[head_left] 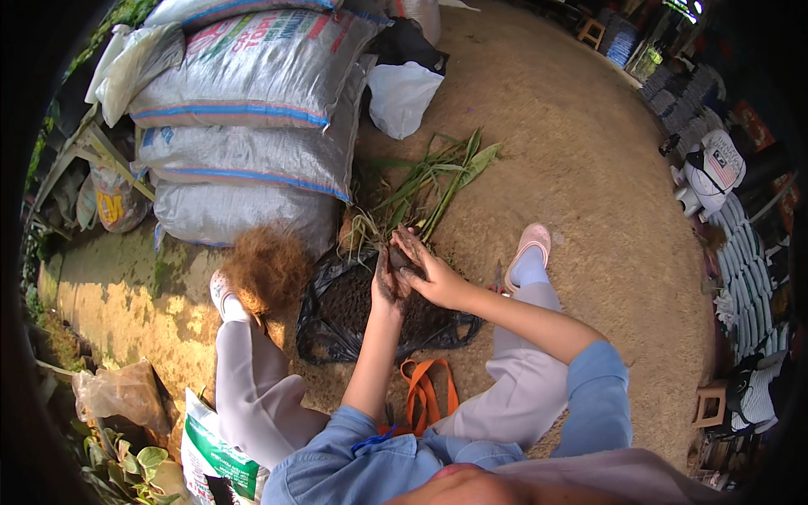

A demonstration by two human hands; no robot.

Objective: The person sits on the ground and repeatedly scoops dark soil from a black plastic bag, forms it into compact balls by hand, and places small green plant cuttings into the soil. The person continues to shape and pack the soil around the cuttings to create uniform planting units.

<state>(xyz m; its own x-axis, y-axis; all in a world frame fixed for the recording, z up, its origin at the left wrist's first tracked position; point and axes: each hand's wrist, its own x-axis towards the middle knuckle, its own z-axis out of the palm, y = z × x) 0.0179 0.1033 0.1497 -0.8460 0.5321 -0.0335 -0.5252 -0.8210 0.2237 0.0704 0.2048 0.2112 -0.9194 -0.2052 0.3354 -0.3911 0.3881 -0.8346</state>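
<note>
My left hand (pixel 387 283) and my right hand (pixel 431 280), both smeared with dark soil, are cupped together around a dark clump of soil (pixel 402 260). Fingers cover most of the clump. Beneath them lies a spread black plastic bag (pixel 315 347) heaped with loose dark soil (pixel 341 305). Just beyond my fingertips are long-leaved green plants (pixel 446 178) lying on the ground, with pale thin strands at their near end. A tangle of brown fibre (pixel 268 265) sits left of the bag.
Silver sacks (pixel 244 151) are stacked at the far left, beside a pale plastic bag (pixel 402 97). An orange strap (pixel 421 391) lies between my legs. A green-and-white bag (pixel 215 454) stands at lower left. A small stool (pixel 711 406) is at right.
</note>
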